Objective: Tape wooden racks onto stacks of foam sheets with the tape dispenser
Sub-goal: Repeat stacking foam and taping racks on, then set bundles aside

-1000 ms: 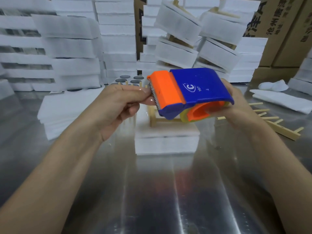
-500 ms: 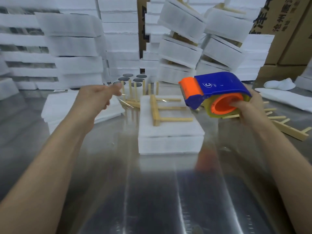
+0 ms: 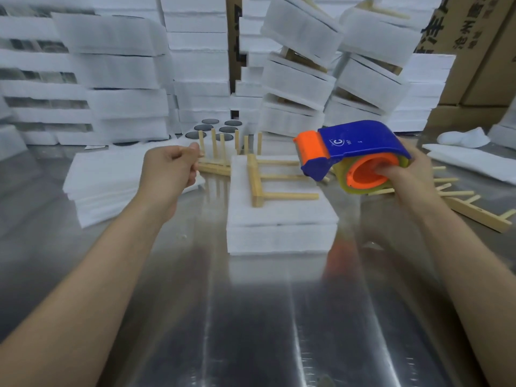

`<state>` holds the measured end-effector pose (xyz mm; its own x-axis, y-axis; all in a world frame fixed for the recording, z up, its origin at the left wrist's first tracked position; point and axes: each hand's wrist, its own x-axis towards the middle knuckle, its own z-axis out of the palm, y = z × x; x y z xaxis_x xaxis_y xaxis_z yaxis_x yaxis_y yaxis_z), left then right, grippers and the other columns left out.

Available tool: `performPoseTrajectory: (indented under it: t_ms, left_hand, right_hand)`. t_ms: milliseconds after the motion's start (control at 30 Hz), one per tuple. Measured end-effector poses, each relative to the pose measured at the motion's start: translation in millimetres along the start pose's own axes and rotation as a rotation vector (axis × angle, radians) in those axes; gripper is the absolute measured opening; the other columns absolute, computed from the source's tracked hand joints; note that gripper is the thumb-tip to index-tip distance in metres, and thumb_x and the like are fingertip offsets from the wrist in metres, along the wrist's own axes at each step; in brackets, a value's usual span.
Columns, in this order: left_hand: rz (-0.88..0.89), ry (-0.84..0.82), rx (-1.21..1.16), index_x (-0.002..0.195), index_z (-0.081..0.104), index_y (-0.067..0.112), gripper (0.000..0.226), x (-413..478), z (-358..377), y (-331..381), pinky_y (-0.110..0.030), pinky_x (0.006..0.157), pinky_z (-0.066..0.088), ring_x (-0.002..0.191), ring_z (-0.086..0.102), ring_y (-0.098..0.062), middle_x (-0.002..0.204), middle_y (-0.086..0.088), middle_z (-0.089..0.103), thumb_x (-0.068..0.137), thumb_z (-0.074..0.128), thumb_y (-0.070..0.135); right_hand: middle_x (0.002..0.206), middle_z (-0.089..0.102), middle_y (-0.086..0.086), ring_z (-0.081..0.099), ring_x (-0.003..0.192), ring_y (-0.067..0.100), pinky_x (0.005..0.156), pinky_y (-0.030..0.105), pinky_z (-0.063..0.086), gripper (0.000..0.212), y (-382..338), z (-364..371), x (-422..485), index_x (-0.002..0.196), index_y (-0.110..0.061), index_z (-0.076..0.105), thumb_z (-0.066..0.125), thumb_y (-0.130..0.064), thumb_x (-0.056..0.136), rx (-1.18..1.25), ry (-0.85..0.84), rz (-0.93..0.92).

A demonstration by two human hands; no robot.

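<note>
A wooden rack (image 3: 257, 180) lies flat on a small stack of white foam sheets (image 3: 282, 219) at the table's middle. My right hand (image 3: 413, 174) grips a blue and orange tape dispenser (image 3: 354, 141), fingers inside its orange core, and holds it above the stack's right side. My left hand (image 3: 167, 169) hovers left of the stack, thumb and forefinger pinched on the end of clear tape. The strip between hand and dispenser is hardly visible.
A pile of loose foam sheets (image 3: 106, 185) lies at the left. Another rack (image 3: 220, 152) stands behind the stack, and a long one (image 3: 474, 210) lies at the right. Taped foam bundles (image 3: 301, 79) and cardboard boxes (image 3: 474, 65) fill the back of the steel table (image 3: 251, 317).
My hands have moved apart: the left drew away from the dispenser's orange mouth to the left, the right carried the dispenser to the right and lower, uncovering the rack and stack.
</note>
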<state>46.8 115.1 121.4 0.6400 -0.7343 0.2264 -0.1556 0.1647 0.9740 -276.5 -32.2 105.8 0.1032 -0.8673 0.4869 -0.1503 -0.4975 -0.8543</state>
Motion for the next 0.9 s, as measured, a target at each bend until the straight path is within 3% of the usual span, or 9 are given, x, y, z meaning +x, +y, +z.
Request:
performPoseTrajectory:
  t_ms: [100, 233, 333, 433, 533, 600, 700, 800, 900]
  left_hand:
    - [0.007, 0.056, 0.013, 0.071, 0.063, 0.008, 0.026, 6.0, 7.5, -9.8, -0.021, 0.051, 0.033, 0.046, 0.034, -0.012, 0.055, -0.001, 0.045, 0.094, 0.059, 0.019]
    - [-0.032, 0.088, 0.075, 0.067, 0.065, 0.011, 0.024, 12.9, 15.2, -29.5, -0.021, 0.052, 0.035, 0.042, 0.038, -0.007, 0.041, 0.012, 0.050, 0.090, 0.063, 0.016]
    - [-0.052, 0.101, 0.179, 0.084, 0.069, 0.007, 0.010, 11.9, 21.0, -47.6, -0.025, 0.059, 0.037, 0.046, 0.043, -0.009, 0.051, 0.007, 0.056, 0.088, 0.062, 0.013]
    - [-0.033, 0.085, 0.281, 0.106, 0.059, 0.011, 0.021, 7.0, 27.4, -59.6, -0.031, 0.075, 0.045, 0.064, 0.052, -0.016, 0.061, 0.003, 0.061, 0.091, 0.063, 0.025]
    - [0.099, 0.040, 0.407, 0.113, 0.049, 0.015, 0.023, -1.8, 34.2, -63.1, -0.012, 0.065, 0.041, 0.066, 0.053, -0.009, 0.067, 0.007, 0.058, 0.094, 0.058, 0.024]
    - [0.196, -0.018, 0.482, 0.113, 0.048, 0.013, 0.018, -8.2, 39.1, -62.4, -0.021, 0.066, 0.043, 0.068, 0.053, -0.011, 0.072, 0.004, 0.055, 0.097, 0.051, 0.020]
    - [0.165, -0.124, 0.483, 0.116, 0.047, 0.015, 0.021, -12.8, 43.8, -61.7, -0.044, 0.083, 0.048, 0.090, 0.058, -0.029, 0.090, -0.007, 0.060, 0.098, 0.040, 0.021]
    - [0.267, -0.178, 0.854, 0.125, 0.045, 0.024, 0.031, -13.4, 37.7, -68.4, -0.042, 0.085, 0.045, 0.107, 0.053, -0.025, 0.113, 0.000, 0.054, 0.094, 0.046, 0.026]
    - [0.376, -0.255, 1.121, 0.148, 0.021, 0.027, 0.072, -10.4, 33.4, -74.0, -0.038, 0.089, 0.039, 0.116, 0.042, -0.026, 0.125, -0.003, 0.039, 0.087, 0.059, 0.028]
  right_hand:
    - [0.094, 0.070, -0.010, 0.067, 0.088, 0.004, 0.070, 0.015, 0.052, 0.053, 5.5, 0.1, 0.5, 0.102, -0.033, 0.064, 0.065, 0.010, 0.072, -0.002, -0.007, 0.012]
    - [0.094, 0.068, -0.004, 0.065, 0.084, 0.006, 0.075, 0.022, 0.050, 0.054, 19.3, 0.2, 0.1, 0.110, -0.025, 0.061, 0.061, 0.013, 0.071, -0.040, -0.009, 0.094]
    - [0.087, 0.066, -0.004, 0.064, 0.071, -0.003, 0.064, 0.015, 0.049, 0.053, 28.0, 5.4, -3.0, 0.113, -0.017, 0.058, 0.057, 0.016, 0.071, -0.025, -0.006, 0.159]
    - [0.070, 0.066, -0.015, 0.062, 0.060, -0.010, 0.052, 0.005, 0.045, 0.046, 33.1, 8.8, -6.1, 0.097, -0.021, 0.057, 0.055, 0.017, 0.072, -0.050, -0.017, 0.204]
    - [0.080, 0.065, -0.006, 0.065, 0.064, -0.005, 0.054, 0.009, 0.048, 0.051, 39.1, 8.4, -6.9, 0.095, -0.029, 0.054, 0.055, 0.018, 0.075, -0.037, -0.081, 0.249]
    - [0.085, 0.064, -0.004, 0.066, 0.066, -0.005, 0.054, 0.009, 0.049, 0.052, 39.1, 7.8, -7.5, 0.096, -0.031, 0.053, 0.057, 0.016, 0.075, -0.050, -0.108, 0.253]
    - [0.083, 0.065, -0.007, 0.066, 0.067, -0.005, 0.056, 0.011, 0.049, 0.052, 41.1, 7.4, -7.7, 0.096, -0.033, 0.052, 0.058, 0.014, 0.076, -0.077, -0.120, 0.247]
    - [0.084, 0.065, -0.009, 0.065, 0.068, -0.007, 0.055, 0.008, 0.047, 0.050, 40.6, 6.9, -7.4, 0.105, -0.028, 0.052, 0.060, 0.012, 0.077, -0.089, -0.136, 0.248]
    - [0.092, 0.064, -0.006, 0.066, 0.073, -0.004, 0.058, 0.010, 0.048, 0.054, 40.1, 6.0, -7.5, 0.113, -0.028, 0.049, 0.062, 0.009, 0.077, -0.098, -0.176, 0.243]
